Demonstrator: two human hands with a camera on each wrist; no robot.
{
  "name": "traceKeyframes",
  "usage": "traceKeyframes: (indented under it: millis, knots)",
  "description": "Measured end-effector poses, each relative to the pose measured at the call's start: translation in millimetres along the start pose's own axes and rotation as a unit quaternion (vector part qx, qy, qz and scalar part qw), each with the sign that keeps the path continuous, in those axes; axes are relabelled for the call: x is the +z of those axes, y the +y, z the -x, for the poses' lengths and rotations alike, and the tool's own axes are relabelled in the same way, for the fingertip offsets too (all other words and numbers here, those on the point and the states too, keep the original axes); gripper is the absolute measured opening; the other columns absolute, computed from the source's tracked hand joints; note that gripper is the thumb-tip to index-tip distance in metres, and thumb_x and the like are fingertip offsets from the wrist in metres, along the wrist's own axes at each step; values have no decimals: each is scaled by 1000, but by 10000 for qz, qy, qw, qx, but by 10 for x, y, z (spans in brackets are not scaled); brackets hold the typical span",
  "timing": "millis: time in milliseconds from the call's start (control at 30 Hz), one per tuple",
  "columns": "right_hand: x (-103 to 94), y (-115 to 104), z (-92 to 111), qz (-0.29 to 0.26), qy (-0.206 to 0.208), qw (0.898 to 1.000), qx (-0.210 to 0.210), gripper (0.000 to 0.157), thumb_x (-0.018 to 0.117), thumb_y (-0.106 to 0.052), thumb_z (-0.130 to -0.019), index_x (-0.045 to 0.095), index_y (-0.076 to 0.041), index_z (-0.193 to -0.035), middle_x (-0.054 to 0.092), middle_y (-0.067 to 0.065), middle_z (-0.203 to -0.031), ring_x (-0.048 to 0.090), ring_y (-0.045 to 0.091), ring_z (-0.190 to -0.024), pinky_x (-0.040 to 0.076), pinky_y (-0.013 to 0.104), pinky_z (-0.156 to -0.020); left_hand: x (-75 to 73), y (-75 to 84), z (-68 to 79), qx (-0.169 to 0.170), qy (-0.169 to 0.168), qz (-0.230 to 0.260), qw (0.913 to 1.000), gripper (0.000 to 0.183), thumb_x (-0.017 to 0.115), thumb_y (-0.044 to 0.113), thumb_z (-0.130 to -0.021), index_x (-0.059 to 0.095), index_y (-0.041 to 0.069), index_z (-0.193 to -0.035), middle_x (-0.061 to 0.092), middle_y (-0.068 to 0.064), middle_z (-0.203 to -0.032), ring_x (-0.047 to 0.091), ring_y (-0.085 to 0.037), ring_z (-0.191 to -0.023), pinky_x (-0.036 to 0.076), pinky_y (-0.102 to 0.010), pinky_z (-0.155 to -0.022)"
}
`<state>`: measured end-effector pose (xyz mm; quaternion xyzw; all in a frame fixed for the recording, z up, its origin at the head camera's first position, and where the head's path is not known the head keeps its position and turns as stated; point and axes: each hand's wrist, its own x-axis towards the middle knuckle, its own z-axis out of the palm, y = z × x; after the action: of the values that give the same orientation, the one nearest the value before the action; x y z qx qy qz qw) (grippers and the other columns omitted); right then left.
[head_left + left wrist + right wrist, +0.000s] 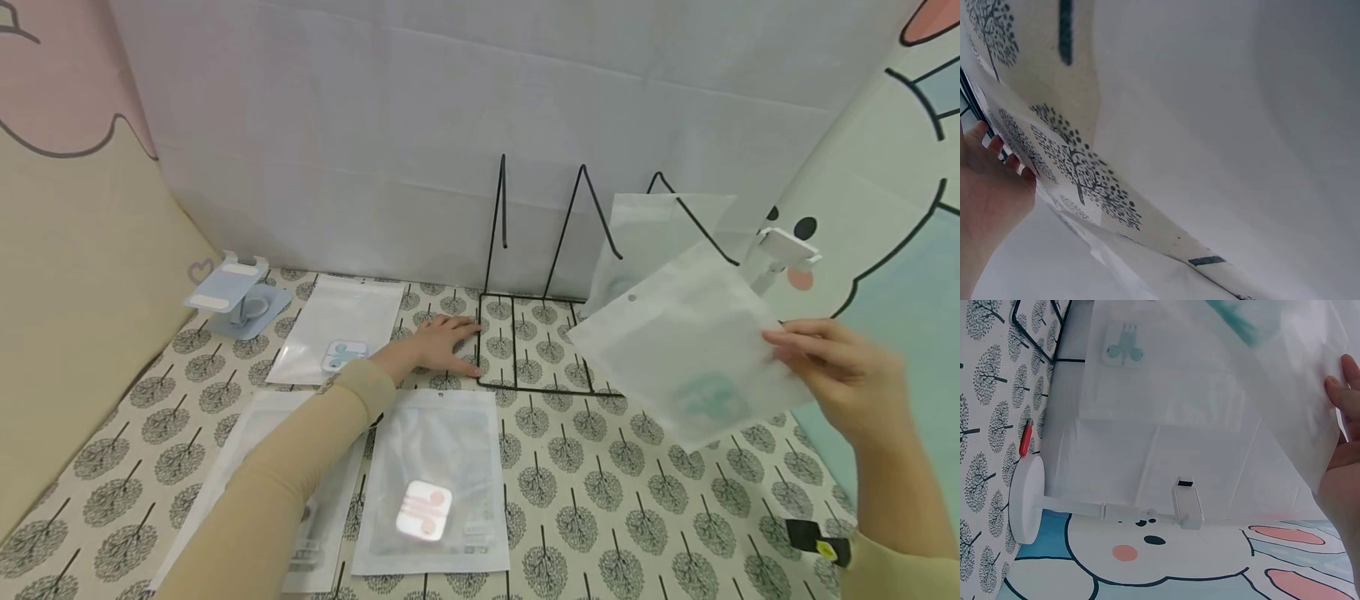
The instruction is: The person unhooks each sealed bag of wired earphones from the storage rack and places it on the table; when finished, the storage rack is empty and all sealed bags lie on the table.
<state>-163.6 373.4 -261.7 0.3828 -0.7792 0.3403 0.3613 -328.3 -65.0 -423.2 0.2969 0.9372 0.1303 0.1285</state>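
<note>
My right hand (847,379) pinches one edge of a frosted zip pouch (667,333) and holds it tilted in the air, in front of the right end of a black wire rack (551,389). Something teal shows blurred inside that pouch. Behind it, a second frosted pouch (637,233) stands upright in the rack; the right wrist view shows teal-and-white earphones (1125,350) in it. With fingers spread, my left hand (444,343) rests on the tablecloth, fingertips at the rack's left base wire. The left wrist view catches this hand (991,181) at its edge.
Flat on the tree-print cloth lie a pouch with blue-and-white earphones (367,308), one with pink earphones (450,433) and another partly under my left forearm (255,417). A blue phone stand (240,300) is at back left, a white stand (1025,500) at right beside a red object (1026,439).
</note>
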Motion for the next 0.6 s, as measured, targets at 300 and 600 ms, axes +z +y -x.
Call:
traceKeyframes:
  millis: [300,600]
  knots:
    - [40,-82,182,-147,-230,9993,255,32,64,-15,-90,68,17,-90,66,-3,-105,53,1,-78,41,2,-65,26,-20,-27,2,-7,-21,10000,95,54,72,-79,17,24,-152,11,-4,-159,9,-39,-143,7,-61,-113]
    - [88,-83,530,-385,-389,9898,1315,38,71,21,-69,62,18,-105,62,7,-113,62,6,-87,53,10,-62,28,-23,-29,-6,-9,-13,10000,96,54,73,-78,17,25,-152,11,-4,-159,9,-39,-143,7,-61,-113]
